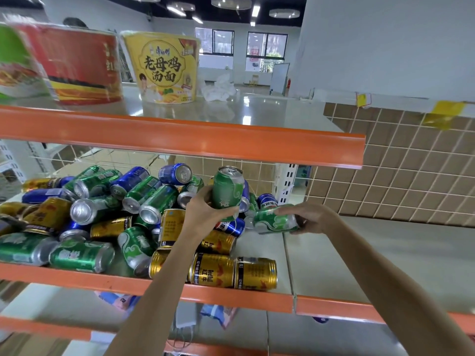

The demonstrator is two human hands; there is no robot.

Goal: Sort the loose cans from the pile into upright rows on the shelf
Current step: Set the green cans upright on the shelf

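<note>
A pile of loose green, blue and gold cans [108,214] lies across the left half of the middle shelf [334,258]. My left hand [205,209] grips an upright green can [227,187], held just above the pile's right edge. My right hand [312,217] grips a second green can [276,219] that lies on its side, low over the shelf, right of the pile. Two gold cans [234,272] stand upright at the shelf's front edge, below my left forearm.
Large instant-noodle tubs [164,68] stand on the upper shelf, whose orange lip [231,142] overhangs the pile. A wire grid backs the middle shelf. A brown tiled wall [411,170] runs on the right. Packets lie on the lower shelf [218,317].
</note>
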